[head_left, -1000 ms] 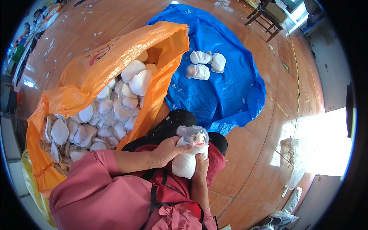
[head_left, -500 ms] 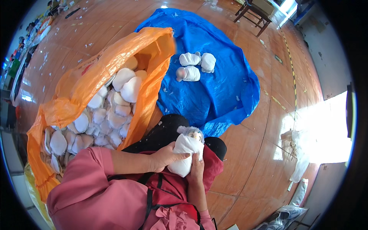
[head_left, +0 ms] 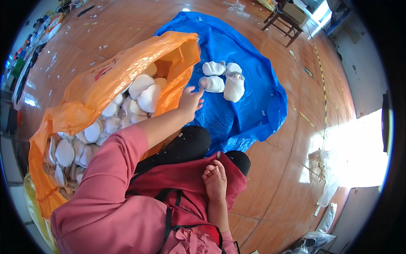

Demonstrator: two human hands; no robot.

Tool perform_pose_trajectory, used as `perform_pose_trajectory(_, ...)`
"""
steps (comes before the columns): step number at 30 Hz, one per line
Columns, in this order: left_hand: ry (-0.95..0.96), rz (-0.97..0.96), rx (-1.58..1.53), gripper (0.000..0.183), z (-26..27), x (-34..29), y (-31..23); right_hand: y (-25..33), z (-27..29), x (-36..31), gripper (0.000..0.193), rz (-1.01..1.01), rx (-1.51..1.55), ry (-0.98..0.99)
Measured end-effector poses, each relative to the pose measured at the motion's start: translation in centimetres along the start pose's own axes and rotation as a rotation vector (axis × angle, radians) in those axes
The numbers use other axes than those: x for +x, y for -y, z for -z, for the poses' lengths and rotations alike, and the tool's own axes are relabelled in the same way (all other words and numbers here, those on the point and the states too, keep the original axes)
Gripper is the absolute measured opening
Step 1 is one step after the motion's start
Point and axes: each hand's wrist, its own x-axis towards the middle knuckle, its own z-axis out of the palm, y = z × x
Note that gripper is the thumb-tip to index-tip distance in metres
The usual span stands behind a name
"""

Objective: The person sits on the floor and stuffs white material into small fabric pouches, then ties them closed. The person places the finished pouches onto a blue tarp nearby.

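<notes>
My left hand (head_left: 191, 103) reaches out over the meeting edges of the orange sack and the blue sheet (head_left: 220, 120). Its fingers are apart and nothing is in them. Several small dolls wrapped in white cloth lie together on the sheet: a nearest doll (head_left: 234, 89), a left doll (head_left: 214, 84) close to my left fingertips, and others behind them. Above my lap my right hand (head_left: 215, 181) rests palm up, fingers loosely bent and apart, holding nothing. Beside my left arm, the orange woven sack (head_left: 95, 91) gapes open, full of white padded fabric pieces (head_left: 141, 86).
A wooden chair (head_left: 286, 19) with a box on it stands at the far right. Clutter (head_left: 31, 51) lines the far left wall. Clear plastic (head_left: 330, 182) lies by the bright doorway on the right. White scraps dot the tiled floor.
The wrapped doll that both hands held over my lap now lies on the blue sheet with the others. My left hand has moved forward; my right hand stays over my lap, emptied.
</notes>
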Motion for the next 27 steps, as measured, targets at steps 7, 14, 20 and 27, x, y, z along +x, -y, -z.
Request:
perform_pose_trajectory(7, -0.565, 0.214, -0.034, 0.033, 24.0, -5.3, 10.0, 0.3, -1.2, 0.6, 0.022, 0.111, -0.202, -0.028)
perform_pose_trajectory(14, -1.055, -0.129, 0.916, 0.038, 56.6, -11.5, 12.0, 5.5, -2.9, 5.6, 0.022, 0.508, -0.155, -0.014)
perform_pose_trajectory(20, -1.125, 0.132, 0.813, 0.052, 60.0, -23.4, 6.7, 9.5, -2.0, 7.6, 0.024, 0.664, -0.197, 0.043)
perform_pose_trajectory(27, -1.063, 0.246, 0.304, 0.045, 60.8, -20.7, 10.9, 9.6, -2.1, 6.7, 0.024, 0.666, -0.242, -0.065)
